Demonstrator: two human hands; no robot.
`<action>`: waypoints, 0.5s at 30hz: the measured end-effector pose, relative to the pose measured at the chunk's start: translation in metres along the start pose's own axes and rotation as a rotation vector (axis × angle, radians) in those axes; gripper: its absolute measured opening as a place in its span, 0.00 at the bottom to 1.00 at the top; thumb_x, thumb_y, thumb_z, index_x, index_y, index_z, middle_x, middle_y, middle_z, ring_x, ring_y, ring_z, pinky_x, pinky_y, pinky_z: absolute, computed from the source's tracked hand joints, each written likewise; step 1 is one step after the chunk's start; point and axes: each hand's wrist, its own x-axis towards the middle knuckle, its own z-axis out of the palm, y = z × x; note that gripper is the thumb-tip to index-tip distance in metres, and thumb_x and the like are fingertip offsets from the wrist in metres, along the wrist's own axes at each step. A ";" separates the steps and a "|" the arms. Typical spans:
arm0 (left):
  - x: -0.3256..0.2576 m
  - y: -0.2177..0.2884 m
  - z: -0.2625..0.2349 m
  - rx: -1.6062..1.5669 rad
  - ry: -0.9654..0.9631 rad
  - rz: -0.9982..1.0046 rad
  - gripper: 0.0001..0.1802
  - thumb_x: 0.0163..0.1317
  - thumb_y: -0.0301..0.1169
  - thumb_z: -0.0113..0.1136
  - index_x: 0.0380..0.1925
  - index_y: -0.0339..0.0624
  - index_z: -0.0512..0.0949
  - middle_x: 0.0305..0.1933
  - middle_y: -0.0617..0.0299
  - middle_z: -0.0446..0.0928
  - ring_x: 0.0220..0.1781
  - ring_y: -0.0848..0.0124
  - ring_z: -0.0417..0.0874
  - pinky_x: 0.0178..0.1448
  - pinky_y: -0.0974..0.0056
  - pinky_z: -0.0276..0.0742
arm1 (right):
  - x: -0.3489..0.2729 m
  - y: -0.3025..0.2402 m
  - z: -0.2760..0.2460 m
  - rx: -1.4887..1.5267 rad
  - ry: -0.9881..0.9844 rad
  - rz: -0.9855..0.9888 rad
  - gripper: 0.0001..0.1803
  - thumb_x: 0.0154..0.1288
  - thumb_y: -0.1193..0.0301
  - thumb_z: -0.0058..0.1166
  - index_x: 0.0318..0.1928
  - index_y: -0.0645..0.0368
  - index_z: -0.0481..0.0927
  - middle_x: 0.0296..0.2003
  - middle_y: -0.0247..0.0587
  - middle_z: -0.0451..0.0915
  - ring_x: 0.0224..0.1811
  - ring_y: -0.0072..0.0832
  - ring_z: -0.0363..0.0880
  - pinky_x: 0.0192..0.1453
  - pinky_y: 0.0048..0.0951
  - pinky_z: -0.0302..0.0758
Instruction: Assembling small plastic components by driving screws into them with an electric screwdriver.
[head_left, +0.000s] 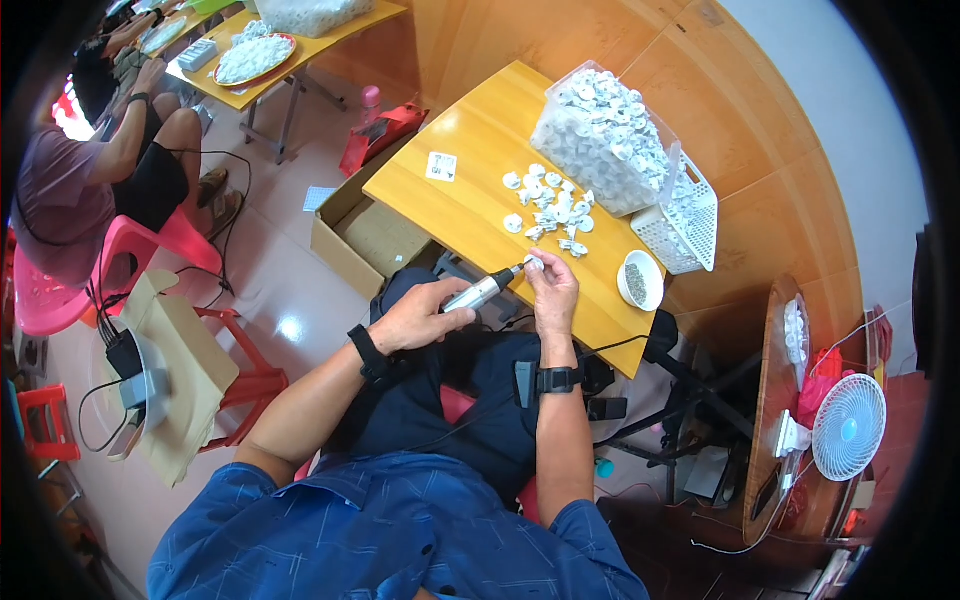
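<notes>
My left hand (428,314) is wrapped round a silver and black electric screwdriver (480,292). Its tip points right and meets a small white plastic part (534,262), pinched in the fingers of my right hand (554,292). Both hands are at the near edge of the yellow wooden table (470,150). Just beyond them lies a loose pile of similar white parts (555,207). To the right of the pile stands a white bowl (652,280) of small greyish pieces, too small to make out singly.
A clear bin (600,140) heaped with white parts and a white basket (690,240) fill the table's far right. A square printed card (441,167) lies at the left. Below is an open cardboard box (365,235). Another person (85,180) sits at the far left. A fan (849,427) is at right.
</notes>
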 end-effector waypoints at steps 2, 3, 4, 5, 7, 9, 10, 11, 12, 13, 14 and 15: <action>0.001 -0.004 0.002 0.024 0.022 0.087 0.26 0.65 0.42 0.64 0.58 0.37 0.75 0.31 0.59 0.80 0.24 0.76 0.78 0.30 0.68 0.77 | 0.000 -0.002 0.001 0.035 0.009 0.032 0.13 0.67 0.83 0.57 0.52 0.69 0.80 0.45 0.37 0.83 0.46 0.19 0.80 0.53 0.20 0.76; 0.002 -0.002 0.003 0.024 0.012 0.098 0.26 0.65 0.42 0.64 0.58 0.37 0.75 0.31 0.59 0.80 0.24 0.76 0.78 0.30 0.68 0.77 | 0.001 -0.002 -0.001 0.029 0.019 0.022 0.13 0.67 0.83 0.57 0.52 0.69 0.80 0.45 0.37 0.83 0.46 0.19 0.80 0.53 0.20 0.76; 0.002 0.000 0.003 0.043 -0.004 0.086 0.25 0.65 0.39 0.63 0.59 0.38 0.74 0.32 0.61 0.80 0.25 0.76 0.78 0.31 0.69 0.76 | 0.003 -0.001 -0.003 -0.016 0.050 -0.037 0.14 0.67 0.81 0.58 0.52 0.67 0.80 0.45 0.37 0.83 0.45 0.20 0.81 0.51 0.21 0.77; 0.003 0.003 0.004 0.062 -0.021 0.077 0.25 0.66 0.36 0.62 0.60 0.38 0.73 0.33 0.63 0.80 0.27 0.76 0.77 0.33 0.70 0.76 | 0.005 -0.002 -0.006 -0.062 0.083 -0.097 0.15 0.66 0.80 0.58 0.53 0.66 0.79 0.44 0.38 0.84 0.43 0.21 0.82 0.49 0.22 0.77; 0.000 0.001 0.001 0.150 0.023 0.111 0.26 0.64 0.40 0.63 0.59 0.38 0.74 0.35 0.56 0.81 0.31 0.68 0.80 0.38 0.64 0.77 | 0.006 -0.018 -0.004 -0.358 0.094 -0.093 0.16 0.63 0.80 0.60 0.52 0.63 0.80 0.46 0.41 0.84 0.43 0.25 0.83 0.50 0.25 0.78; -0.004 0.004 0.000 0.235 0.062 0.103 0.28 0.62 0.44 0.64 0.57 0.38 0.75 0.40 0.46 0.82 0.41 0.54 0.83 0.48 0.56 0.77 | 0.009 -0.032 -0.011 -0.801 0.054 -0.101 0.20 0.55 0.77 0.64 0.50 0.57 0.80 0.46 0.46 0.83 0.41 0.36 0.84 0.47 0.33 0.79; -0.003 0.003 0.001 0.232 0.055 0.119 0.28 0.62 0.44 0.64 0.57 0.38 0.75 0.40 0.46 0.82 0.41 0.54 0.83 0.48 0.56 0.77 | 0.011 -0.037 -0.018 -0.810 0.066 -0.110 0.20 0.55 0.77 0.64 0.50 0.57 0.80 0.46 0.46 0.83 0.41 0.36 0.84 0.47 0.33 0.79; -0.003 0.001 0.001 0.245 0.063 0.125 0.28 0.62 0.44 0.64 0.57 0.38 0.75 0.40 0.46 0.82 0.41 0.54 0.84 0.48 0.56 0.77 | 0.012 -0.043 -0.025 -0.956 -0.014 -0.161 0.19 0.56 0.75 0.64 0.50 0.56 0.80 0.46 0.46 0.83 0.39 0.38 0.84 0.46 0.35 0.79; -0.003 0.000 0.001 0.257 0.073 0.126 0.28 0.62 0.45 0.64 0.57 0.38 0.75 0.40 0.46 0.82 0.40 0.54 0.84 0.47 0.56 0.78 | 0.013 -0.050 -0.029 -1.100 -0.100 -0.209 0.18 0.57 0.74 0.63 0.49 0.56 0.81 0.47 0.45 0.83 0.38 0.40 0.84 0.44 0.37 0.79; -0.003 0.000 0.000 0.266 0.064 0.115 0.29 0.62 0.45 0.64 0.57 0.38 0.75 0.40 0.45 0.82 0.41 0.53 0.84 0.47 0.56 0.78 | 0.015 -0.058 -0.035 -1.061 -0.125 -0.184 0.13 0.59 0.71 0.62 0.46 0.55 0.83 0.43 0.46 0.85 0.38 0.43 0.85 0.45 0.40 0.79; -0.004 0.001 0.000 0.263 0.063 0.123 0.29 0.62 0.45 0.64 0.57 0.38 0.75 0.40 0.45 0.82 0.41 0.53 0.84 0.47 0.56 0.78 | 0.018 -0.067 -0.040 -1.069 -0.122 -0.189 0.13 0.59 0.71 0.62 0.46 0.55 0.83 0.43 0.46 0.85 0.38 0.43 0.85 0.45 0.40 0.79; -0.005 0.003 0.000 0.264 0.066 0.110 0.29 0.62 0.45 0.64 0.57 0.38 0.75 0.40 0.45 0.82 0.41 0.53 0.84 0.48 0.56 0.78 | 0.022 -0.078 -0.048 -1.033 -0.085 -0.125 0.11 0.60 0.69 0.61 0.43 0.55 0.84 0.40 0.46 0.85 0.38 0.43 0.85 0.45 0.40 0.79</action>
